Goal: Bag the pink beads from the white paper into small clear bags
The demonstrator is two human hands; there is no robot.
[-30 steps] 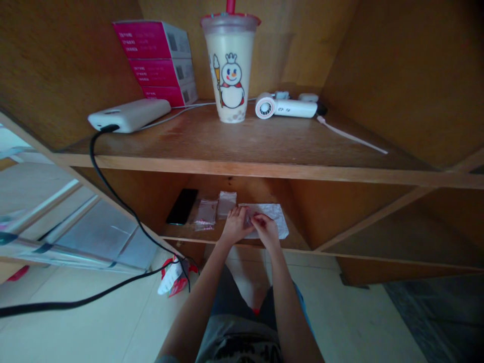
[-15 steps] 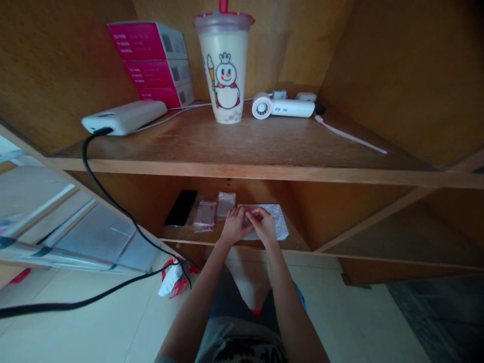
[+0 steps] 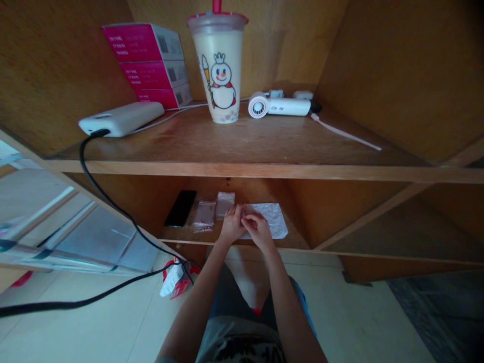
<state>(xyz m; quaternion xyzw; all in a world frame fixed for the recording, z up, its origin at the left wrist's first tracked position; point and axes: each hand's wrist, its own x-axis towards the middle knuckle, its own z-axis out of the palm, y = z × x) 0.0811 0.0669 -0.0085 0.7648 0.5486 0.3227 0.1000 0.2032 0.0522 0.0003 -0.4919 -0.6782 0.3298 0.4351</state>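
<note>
My left hand and my right hand meet over a crinkled white sheet on the lower shelf. The fingers of both are curled and pinched together at the tips. Whatever they hold between them is too small or hidden to make out. Just left of my left hand lie a clear plastic packet and, behind it, a second pale packet. Farther left is a black phone, lying flat.
Above, the upper shelf bears a milk tea cup, pink boxes, a white power bank and a small white fan. A black cable hangs down on the left. A red and white bag lies on the floor.
My right hand has shifted slightly left, its fingers now closer against my left hand. More of the white sheet shows at the right.
</note>
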